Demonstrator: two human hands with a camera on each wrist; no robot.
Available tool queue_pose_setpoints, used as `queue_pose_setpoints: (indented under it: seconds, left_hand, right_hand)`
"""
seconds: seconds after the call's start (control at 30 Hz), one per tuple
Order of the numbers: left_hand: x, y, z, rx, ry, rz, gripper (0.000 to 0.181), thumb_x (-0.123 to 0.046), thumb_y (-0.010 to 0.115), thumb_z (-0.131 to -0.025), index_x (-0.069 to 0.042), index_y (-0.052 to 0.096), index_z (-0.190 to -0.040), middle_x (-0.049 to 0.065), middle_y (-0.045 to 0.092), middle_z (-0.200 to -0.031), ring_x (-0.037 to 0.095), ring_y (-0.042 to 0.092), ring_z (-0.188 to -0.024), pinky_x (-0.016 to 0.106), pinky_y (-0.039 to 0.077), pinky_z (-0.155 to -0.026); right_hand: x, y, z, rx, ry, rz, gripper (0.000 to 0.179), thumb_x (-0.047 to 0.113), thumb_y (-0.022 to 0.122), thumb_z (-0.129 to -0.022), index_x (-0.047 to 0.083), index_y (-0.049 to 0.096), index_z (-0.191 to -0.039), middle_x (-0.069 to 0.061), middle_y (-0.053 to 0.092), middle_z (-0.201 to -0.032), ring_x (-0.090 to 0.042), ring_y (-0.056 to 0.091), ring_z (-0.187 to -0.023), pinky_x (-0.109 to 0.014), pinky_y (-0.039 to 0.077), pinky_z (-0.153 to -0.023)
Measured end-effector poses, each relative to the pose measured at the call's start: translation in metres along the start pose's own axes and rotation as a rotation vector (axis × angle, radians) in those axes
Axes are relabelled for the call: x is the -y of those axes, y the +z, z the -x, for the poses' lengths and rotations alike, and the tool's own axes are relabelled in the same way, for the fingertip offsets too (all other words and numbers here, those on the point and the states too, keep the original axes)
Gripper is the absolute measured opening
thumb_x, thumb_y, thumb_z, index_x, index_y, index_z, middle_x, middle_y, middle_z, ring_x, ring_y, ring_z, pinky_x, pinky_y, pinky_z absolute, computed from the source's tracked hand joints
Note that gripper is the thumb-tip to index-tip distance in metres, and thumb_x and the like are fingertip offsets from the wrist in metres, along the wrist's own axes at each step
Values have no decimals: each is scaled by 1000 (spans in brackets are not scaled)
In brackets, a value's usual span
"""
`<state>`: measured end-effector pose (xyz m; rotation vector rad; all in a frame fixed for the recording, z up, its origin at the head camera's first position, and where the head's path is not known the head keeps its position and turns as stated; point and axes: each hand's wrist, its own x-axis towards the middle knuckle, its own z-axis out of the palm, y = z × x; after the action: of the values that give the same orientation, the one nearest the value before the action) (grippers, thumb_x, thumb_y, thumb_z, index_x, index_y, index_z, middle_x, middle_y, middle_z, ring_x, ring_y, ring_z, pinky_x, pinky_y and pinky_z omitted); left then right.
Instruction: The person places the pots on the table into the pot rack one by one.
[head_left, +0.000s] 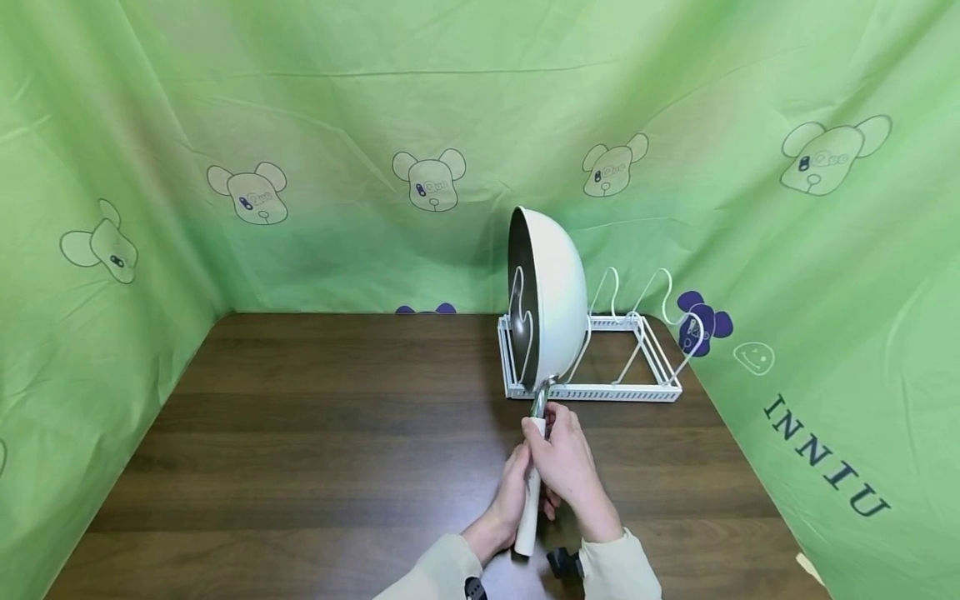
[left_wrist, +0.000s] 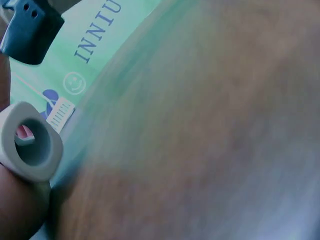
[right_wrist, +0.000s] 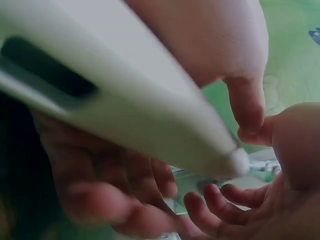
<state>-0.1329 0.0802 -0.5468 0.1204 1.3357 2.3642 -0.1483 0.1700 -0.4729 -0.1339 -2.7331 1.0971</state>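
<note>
A white wok with a dark inside stands on its edge in a white wire rack, its opening turned left and its long handle pointing towards me. My right hand grips the handle near its metal neck, thumb on top. Lower down, my left hand holds the handle from the left, fingertips showing on its other side. The handle's hollow end appears in the left wrist view. In the right wrist view, the white handle crosses between both hands' curled fingers.
The rack's remaining wire dividers rise to the right of the wok. Under everything lies a dark wooden table. A green printed cloth hangs close behind the rack and along both sides.
</note>
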Motion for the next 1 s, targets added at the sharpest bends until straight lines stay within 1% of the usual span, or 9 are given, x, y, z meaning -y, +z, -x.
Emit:
queue_pose_setpoints:
  seconds: [0.1,0.2,0.27,0.33,0.47,0.53,0.73,0.87,1.0]
  left_hand:
    - [-4,-3,-1,-52,73,-65,42,-43,38,-109,-9,46,-132,3,60,-78,14,54,-59,25,45,-45]
    - [-10,-5,-2,-113,165,-187,41,-32,41,-108,-4,46,-138,8,64,-108,18,61,-88,27,52,-66]
    - [-14,-8,-1,-136,210,-259,41,-28,42,-108,-1,47,-138,12,61,-124,20,58,-106,27,49,-84]
    - [-19,-10,-2,-141,245,-291,41,-25,43,-107,1,47,-138,17,59,-132,17,54,-114,26,44,-93]
    - [-32,-16,-2,-104,262,-314,43,-25,44,-106,0,43,-141,20,58,-134,14,56,-102,27,47,-72]
    - [-39,-19,-3,-65,289,-344,45,-23,44,-106,1,40,-144,22,55,-137,19,57,-104,29,47,-69]
    - [-69,-33,-1,70,401,-534,52,-25,43,-107,-1,33,-152,25,44,-149,39,50,-130,39,48,-98]
    - [-100,-41,5,54,494,-788,62,-40,48,-106,-11,29,-158,14,34,-160,31,39,-143,50,34,-115]
    - [-133,-51,11,36,569,-986,72,-55,44,-104,-22,19,-162,0,12,-169,25,14,-154,59,16,-120]
  right_hand:
    - [3,-4,1,-14,-7,-14,48,25,64,-98,-7,50,-132,-24,55,-118,-38,59,-106,-52,48,-90]
    - [6,-6,0,-36,-12,-27,50,24,65,-97,-7,49,-133,-24,54,-121,-38,60,-109,-51,48,-92]
    - [8,-8,0,-52,-19,-27,50,23,66,-97,-7,49,-133,-24,54,-122,-39,59,-111,-51,48,-93]
    - [9,-9,0,-72,-32,-25,51,22,68,-96,-7,49,-133,-25,54,-123,-40,59,-112,-52,48,-93]
    - [11,-14,0,-106,-77,-4,50,21,68,-95,-7,50,-133,-25,54,-122,-39,58,-111,-52,47,-92]
    - [14,-17,1,-125,-110,11,49,20,69,-95,-6,52,-132,-24,55,-120,-39,57,-110,-52,47,-91]
    - [25,-28,2,-240,-264,-27,38,13,73,-91,-2,61,-124,-22,55,-119,-39,53,-113,-52,43,-93]
    - [31,-38,-2,-334,-396,-110,35,5,75,-88,-3,62,-120,-23,54,-121,-38,54,-112,-45,42,-92]
    - [28,-50,-10,-419,-470,-148,38,3,75,-86,-4,62,-121,-24,53,-125,-38,53,-113,-41,40,-92]
